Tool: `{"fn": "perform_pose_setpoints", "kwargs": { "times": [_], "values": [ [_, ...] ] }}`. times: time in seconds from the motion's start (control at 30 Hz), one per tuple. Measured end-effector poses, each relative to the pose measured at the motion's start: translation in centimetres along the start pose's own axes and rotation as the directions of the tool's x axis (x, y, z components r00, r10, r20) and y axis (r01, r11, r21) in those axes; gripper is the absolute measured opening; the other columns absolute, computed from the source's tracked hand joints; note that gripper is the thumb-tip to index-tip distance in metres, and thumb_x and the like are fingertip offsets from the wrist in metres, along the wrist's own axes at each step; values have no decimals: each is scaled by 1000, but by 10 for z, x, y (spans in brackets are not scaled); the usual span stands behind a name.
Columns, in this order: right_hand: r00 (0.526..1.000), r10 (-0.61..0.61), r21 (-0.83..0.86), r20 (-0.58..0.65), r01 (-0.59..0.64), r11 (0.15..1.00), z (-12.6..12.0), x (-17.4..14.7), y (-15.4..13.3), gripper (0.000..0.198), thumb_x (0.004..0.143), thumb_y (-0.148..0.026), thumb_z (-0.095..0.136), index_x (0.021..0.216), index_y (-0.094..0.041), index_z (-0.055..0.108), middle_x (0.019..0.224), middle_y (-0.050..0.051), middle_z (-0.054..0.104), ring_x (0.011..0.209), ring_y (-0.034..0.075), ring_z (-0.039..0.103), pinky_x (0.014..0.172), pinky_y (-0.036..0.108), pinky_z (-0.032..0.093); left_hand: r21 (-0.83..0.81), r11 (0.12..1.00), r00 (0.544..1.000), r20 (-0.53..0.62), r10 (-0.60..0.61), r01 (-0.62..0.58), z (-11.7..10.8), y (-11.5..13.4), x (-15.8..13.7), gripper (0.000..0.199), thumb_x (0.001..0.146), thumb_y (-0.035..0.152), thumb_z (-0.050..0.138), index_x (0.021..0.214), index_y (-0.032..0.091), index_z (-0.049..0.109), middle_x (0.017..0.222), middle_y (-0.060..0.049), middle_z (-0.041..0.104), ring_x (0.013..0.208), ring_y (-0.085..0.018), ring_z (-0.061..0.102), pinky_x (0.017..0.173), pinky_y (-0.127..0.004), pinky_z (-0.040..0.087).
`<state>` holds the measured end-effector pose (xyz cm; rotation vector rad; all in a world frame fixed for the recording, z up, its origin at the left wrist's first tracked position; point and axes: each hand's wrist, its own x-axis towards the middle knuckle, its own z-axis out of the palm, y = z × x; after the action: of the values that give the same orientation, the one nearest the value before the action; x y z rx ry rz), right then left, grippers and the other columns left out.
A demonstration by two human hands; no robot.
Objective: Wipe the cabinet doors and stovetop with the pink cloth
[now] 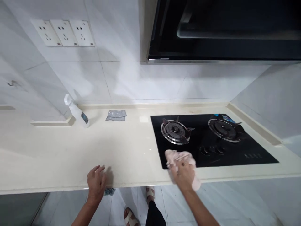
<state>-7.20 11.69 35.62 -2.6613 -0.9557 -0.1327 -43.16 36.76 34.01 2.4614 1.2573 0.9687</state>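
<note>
A pale pink cloth [188,155] is bunched under my right hand [184,174], whose fingers close on it. The cloth lies over the front left corner of the black gas stove [202,160] and hangs down past the counter's front edge. My left hand [96,182] is at the counter's front edge, further left, with loosely bent fingers and nothing in them. Just behind the cloth is the left burner [175,131]; the right burner [223,129] sits further off. Between the burners and the stove's front edge are two knobs [213,151].
A white spray bottle [78,113] and a folded grey cloth [116,115] stand and lie toward the back of the cream counter [127,150]. A black range hood [225,34] juts out above the stove. Wall sockets [64,33] are at upper left. A dark cloth [109,191] shows below the counter edge.
</note>
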Motion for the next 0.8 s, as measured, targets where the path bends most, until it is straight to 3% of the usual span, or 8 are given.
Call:
{"fn": "perform_pose_setpoints", "kwargs": {
  "times": [0.07,0.17,0.23,0.3,0.43,0.53,0.7,0.8],
  "values": [
    [971,-218,64,95,212,975,13,-30,-63,28,84,-44,56,102,-28,71,114,10,56,102,30,50,88,46,41,82,997,1000,11,-14,13,2,-11,2,32,96,36,45,111,18,67,121,-16,61,116,-30,55,97,-50,45],
    [811,-523,250,262,466,848,25,-52,-135,34,84,-47,63,116,-34,66,124,6,55,112,29,48,96,47,38,214,976,998,52,-41,29,2,-29,7,32,95,37,47,112,21,69,124,-15,61,121,-31,52,96,-49,45],
    [706,-643,308,297,566,765,29,-38,-151,40,84,-50,65,121,-36,63,144,4,44,126,30,42,104,51,34,291,956,997,48,-64,48,1,-40,10,32,94,37,49,111,20,70,124,-16,62,120,-32,52,95,-49,45],
    [669,-683,267,293,629,731,33,-1,-142,47,83,-53,66,127,-38,60,159,3,27,141,34,29,112,58,24,344,939,997,51,-53,32,-1,-48,11,33,94,36,48,114,20,69,126,-17,62,121,-33,53,95,-50,45],
    [682,-693,110,233,689,716,51,93,-103,61,86,-55,61,141,-30,52,162,9,22,149,33,19,119,57,17,364,928,995,83,56,-82,-6,-52,10,34,95,38,50,120,20,64,130,-15,62,122,-32,54,94,-47,45],
    [695,-705,43,142,707,706,75,153,-102,57,91,-53,53,139,-23,56,160,11,25,148,31,22,119,52,22,332,941,998,36,51,-60,-9,-49,8,33,93,39,54,119,22,63,128,-13,63,122,-29,56,95,-46,45],
    [859,-509,-27,48,511,859,113,244,-171,54,92,-41,46,140,-18,56,155,11,36,143,30,28,116,46,29,314,949,999,37,25,-35,-10,-51,3,32,89,38,61,119,26,62,129,-10,64,121,-29,58,93,-45,49],
    [886,-463,-4,37,463,886,129,301,-219,53,94,-32,41,146,-28,48,155,6,36,141,32,27,112,53,27,330,943,998,54,33,-49,-12,-52,1,33,89,37,62,120,27,61,128,-10,64,119,-29,59,91,-45,52]
  ]
}}
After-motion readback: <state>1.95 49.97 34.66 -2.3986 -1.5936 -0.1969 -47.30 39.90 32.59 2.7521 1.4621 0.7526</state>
